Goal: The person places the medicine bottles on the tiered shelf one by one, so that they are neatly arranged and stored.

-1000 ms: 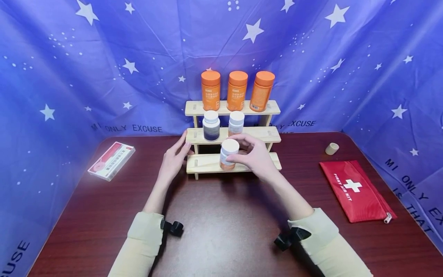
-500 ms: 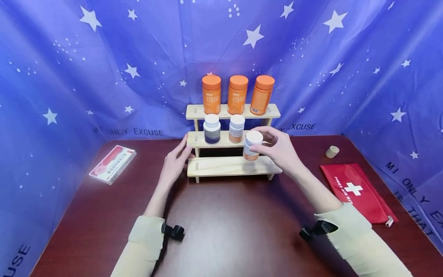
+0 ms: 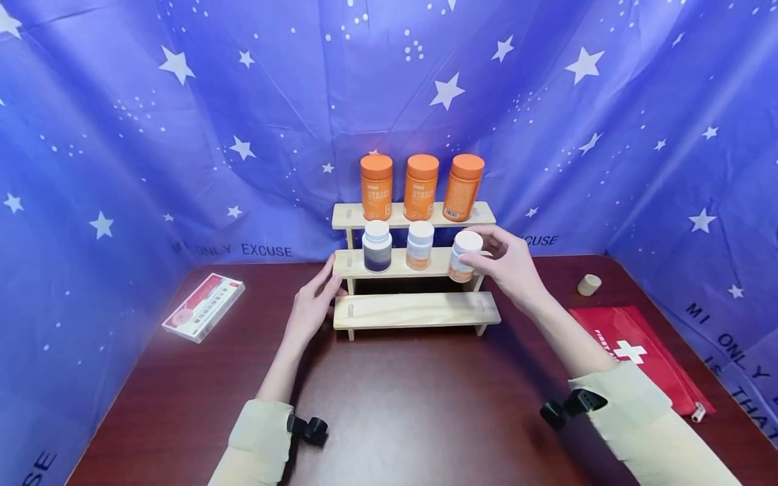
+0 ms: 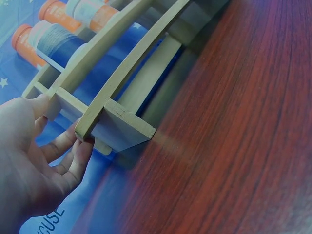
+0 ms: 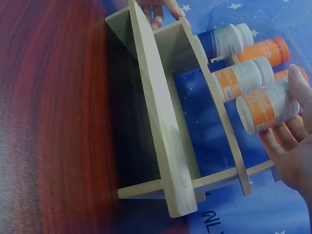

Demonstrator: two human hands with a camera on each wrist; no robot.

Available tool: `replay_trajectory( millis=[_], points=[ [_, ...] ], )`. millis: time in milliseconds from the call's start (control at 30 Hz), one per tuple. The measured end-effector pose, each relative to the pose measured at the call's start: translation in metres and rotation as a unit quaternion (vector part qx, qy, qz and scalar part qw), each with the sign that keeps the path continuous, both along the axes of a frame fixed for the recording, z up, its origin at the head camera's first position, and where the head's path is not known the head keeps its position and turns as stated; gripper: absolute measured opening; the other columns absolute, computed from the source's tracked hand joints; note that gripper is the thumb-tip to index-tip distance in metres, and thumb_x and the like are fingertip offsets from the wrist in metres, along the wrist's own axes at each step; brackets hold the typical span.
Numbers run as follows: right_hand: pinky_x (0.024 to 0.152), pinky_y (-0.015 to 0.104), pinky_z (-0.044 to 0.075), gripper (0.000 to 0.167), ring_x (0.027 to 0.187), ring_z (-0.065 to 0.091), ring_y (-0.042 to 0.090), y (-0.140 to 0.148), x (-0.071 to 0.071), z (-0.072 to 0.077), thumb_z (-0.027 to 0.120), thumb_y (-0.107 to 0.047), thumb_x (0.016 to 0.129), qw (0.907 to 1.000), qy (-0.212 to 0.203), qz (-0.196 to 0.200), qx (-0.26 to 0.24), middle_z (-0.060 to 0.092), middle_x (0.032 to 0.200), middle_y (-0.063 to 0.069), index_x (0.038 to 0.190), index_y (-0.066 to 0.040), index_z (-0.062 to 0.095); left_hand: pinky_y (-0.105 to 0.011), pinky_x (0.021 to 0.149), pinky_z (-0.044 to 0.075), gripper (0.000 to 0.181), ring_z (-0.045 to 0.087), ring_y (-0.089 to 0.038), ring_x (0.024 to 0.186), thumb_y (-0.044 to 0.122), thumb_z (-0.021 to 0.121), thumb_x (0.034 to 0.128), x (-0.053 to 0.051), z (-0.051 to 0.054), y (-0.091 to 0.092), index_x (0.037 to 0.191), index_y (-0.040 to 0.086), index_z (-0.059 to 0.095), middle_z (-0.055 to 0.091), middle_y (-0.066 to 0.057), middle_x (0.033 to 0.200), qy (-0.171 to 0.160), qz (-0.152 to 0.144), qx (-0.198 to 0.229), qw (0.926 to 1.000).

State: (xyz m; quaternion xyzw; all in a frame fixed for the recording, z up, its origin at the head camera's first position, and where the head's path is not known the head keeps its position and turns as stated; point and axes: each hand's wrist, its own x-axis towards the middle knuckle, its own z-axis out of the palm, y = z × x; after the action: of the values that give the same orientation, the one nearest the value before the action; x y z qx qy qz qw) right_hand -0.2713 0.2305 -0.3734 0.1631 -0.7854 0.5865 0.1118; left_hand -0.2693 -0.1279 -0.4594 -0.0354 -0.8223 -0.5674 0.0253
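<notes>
My right hand (image 3: 513, 270) pinches a white-capped pill bottle (image 3: 462, 260) with an orange-and-white label, at the right end of the wooden rack's middle tier. In the right wrist view, a gap shows between this pill bottle (image 5: 268, 107) and the tier's edge. My left hand (image 3: 311, 307) holds the left end of the three-tier wooden rack (image 3: 416, 312); its fingers touch the tier ends in the left wrist view. On the middle tier stand a dark-blue-labelled bottle (image 3: 377, 248) and a similar orange-and-white bottle (image 3: 419, 246). Three orange bottles (image 3: 421, 189) stand on the top tier.
A white and red medicine box (image 3: 204, 307) lies on the table at the left. At the right are a red first aid pouch (image 3: 644, 358) and a small beige cylinder (image 3: 589, 285). A blue star-printed curtain (image 3: 292, 135) hangs behind and beside the table.
My right hand has lifted the pill bottle from the bottom tier and carried it right and up to the middle tier's right end. My left hand stays at the rack. The head view has tilted up.
</notes>
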Motion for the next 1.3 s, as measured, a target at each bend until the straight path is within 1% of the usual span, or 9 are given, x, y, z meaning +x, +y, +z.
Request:
replay_trajectory(
  millis=[100, 200, 333, 567, 767, 933, 1067, 1167, 1300],
  points=[
    [0.077, 0.016, 0.055, 0.043, 0.091, 0.066, 0.002, 0.0, -0.006, 0.001, 0.081, -0.008, 0.088, 1.0, 0.002, -0.003, -0.004, 0.073, 0.101, -0.013, 0.129, -0.005, 0.067, -0.043, 0.078, 0.063, 0.054, 0.074, -0.024, 0.097, 0.058, 0.051, 0.1034, 0.0, 0.001, -0.001, 0.155, 0.049, 0.038, 0.078, -0.014, 0.098, 0.006, 0.004, -0.003, 1.0],
    [0.078, 0.016, 0.055, 0.044, 0.091, 0.066, 0.003, 0.0, -0.014, 0.003, 0.081, -0.008, 0.088, 0.9999, 0.01, -0.009, -0.004, 0.073, 0.099, -0.013, 0.129, -0.005, 0.067, -0.045, 0.078, 0.063, 0.054, 0.075, -0.023, 0.094, 0.057, 0.051, 0.1037, -0.002, 0.002, -0.002, 0.155, 0.048, 0.038, 0.079, -0.015, 0.099, 0.012, 0.005, -0.005, 0.9999],
    [0.077, 0.016, 0.054, 0.044, 0.089, 0.066, 0.004, 0.0, -0.023, 0.006, 0.082, -0.009, 0.088, 0.9997, 0.014, -0.021, 0.001, 0.072, 0.095, -0.013, 0.129, -0.005, 0.068, -0.045, 0.08, 0.063, 0.053, 0.075, -0.023, 0.095, 0.054, 0.051, 0.1047, -0.004, 0.003, -0.001, 0.155, 0.048, 0.038, 0.079, -0.017, 0.101, 0.014, 0.0, 0.001, 0.9999],
    [0.078, 0.015, 0.054, 0.044, 0.09, 0.066, 0.004, 0.001, -0.03, 0.005, 0.081, -0.011, 0.09, 0.9995, -0.001, -0.032, 0.007, 0.071, 0.096, -0.013, 0.131, -0.005, 0.067, -0.046, 0.083, 0.063, 0.051, 0.075, -0.028, 0.099, 0.055, 0.052, 0.1041, -0.005, 0.001, 0.0, 0.153, 0.05, 0.039, 0.078, -0.018, 0.102, 0.009, 0.002, 0.006, 0.9999],
    [0.078, 0.016, 0.053, 0.045, 0.09, 0.065, 0.004, -0.002, -0.033, 0.001, 0.081, -0.013, 0.09, 0.9993, -0.012, -0.033, 0.012, 0.071, 0.097, -0.014, 0.132, -0.007, 0.067, -0.046, 0.081, 0.063, 0.052, 0.075, -0.028, 0.1, 0.055, 0.052, 0.1042, -0.002, 0.0, -0.001, 0.154, 0.049, 0.039, 0.078, -0.018, 0.102, 0.009, 0.004, 0.006, 0.9999],
    [0.075, 0.016, 0.051, 0.044, 0.088, 0.06, 0.005, -0.001, -0.032, -0.004, 0.079, -0.014, 0.091, 0.999, -0.026, -0.034, 0.016, 0.07, 0.098, -0.015, 0.133, -0.008, 0.067, -0.044, 0.077, 0.064, 0.054, 0.074, -0.021, 0.087, 0.055, 0.053, 0.1038, 0.0, -0.002, -0.001, 0.155, 0.048, 0.038, 0.078, -0.017, 0.101, 0.011, 0.004, 0.008, 0.9999],
    [0.078, 0.015, 0.052, 0.044, 0.091, 0.062, 0.003, 0.001, -0.031, -0.007, 0.077, -0.013, 0.093, 0.9992, -0.026, -0.027, 0.014, 0.071, 0.102, -0.016, 0.135, -0.006, 0.064, -0.045, 0.076, 0.063, 0.054, 0.073, -0.015, 0.078, 0.055, 0.053, 0.1039, 0.0, -0.004, 0.0, 0.155, 0.048, 0.038, 0.078, -0.017, 0.102, 0.011, 0.001, 0.011, 0.9999],
    [0.082, 0.014, 0.053, 0.047, 0.095, 0.064, 0.002, 0.001, -0.031, -0.009, 0.076, -0.013, 0.094, 0.9991, -0.03, -0.022, 0.02, 0.07, 0.104, -0.016, 0.137, -0.004, 0.062, -0.047, 0.074, 0.063, 0.052, 0.073, -0.017, 0.076, 0.055, 0.052, 0.1042, 0.001, -0.005, 0.0, 0.154, 0.049, 0.039, 0.078, -0.018, 0.102, 0.008, 0.002, 0.011, 0.9999],
    [0.086, 0.012, 0.052, 0.051, 0.098, 0.064, 0.002, 0.001, -0.031, -0.01, 0.076, -0.013, 0.094, 0.9987, -0.038, -0.02, 0.028, 0.068, 0.107, -0.016, 0.14, -0.003, 0.059, -0.048, 0.077, 0.063, 0.052, 0.075, -0.023, 0.085, 0.052, 0.052, 0.1049, 0.001, -0.005, 0.001, 0.155, 0.047, 0.039, 0.078, -0.02, 0.103, 0.006, 0.0, 0.015, 0.9999]
  ],
)
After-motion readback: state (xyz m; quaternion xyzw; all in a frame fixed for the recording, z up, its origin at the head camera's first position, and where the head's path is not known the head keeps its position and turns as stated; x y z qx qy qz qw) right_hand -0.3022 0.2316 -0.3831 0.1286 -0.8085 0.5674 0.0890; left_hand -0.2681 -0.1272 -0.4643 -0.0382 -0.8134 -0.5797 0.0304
